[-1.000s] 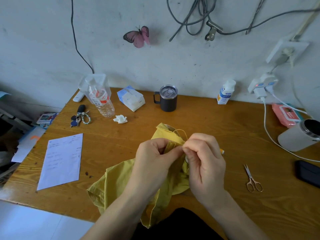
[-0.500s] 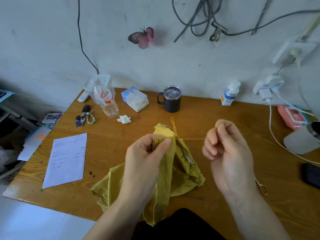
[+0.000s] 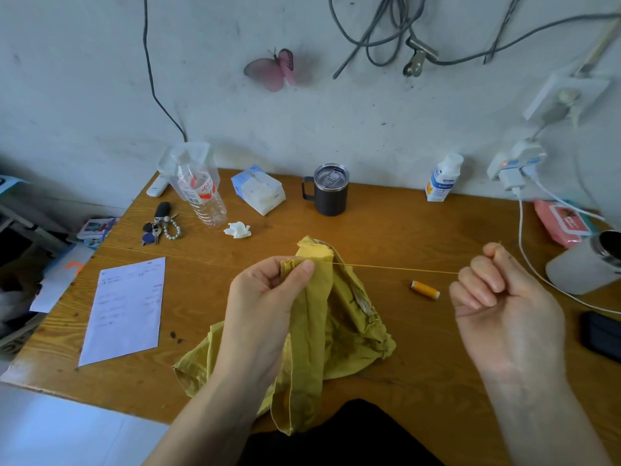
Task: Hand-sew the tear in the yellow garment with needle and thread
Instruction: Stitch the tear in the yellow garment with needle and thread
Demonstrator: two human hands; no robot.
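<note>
Single head view, looking forward-down, close over wooden table (image 3: pixel 386 230).

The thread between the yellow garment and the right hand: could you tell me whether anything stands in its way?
Nothing visible does. The thread runs straight from the yellow garment in the left hand to the right hand. The spool lies on the table beside that line, not across it.

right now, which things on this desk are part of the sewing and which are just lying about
Sewing: yellow garment in the left hand, thread held taut by the right hand, spool.
Lying about: mug, water bottle, keys, tissue pack, paper sheet, phone.
</note>
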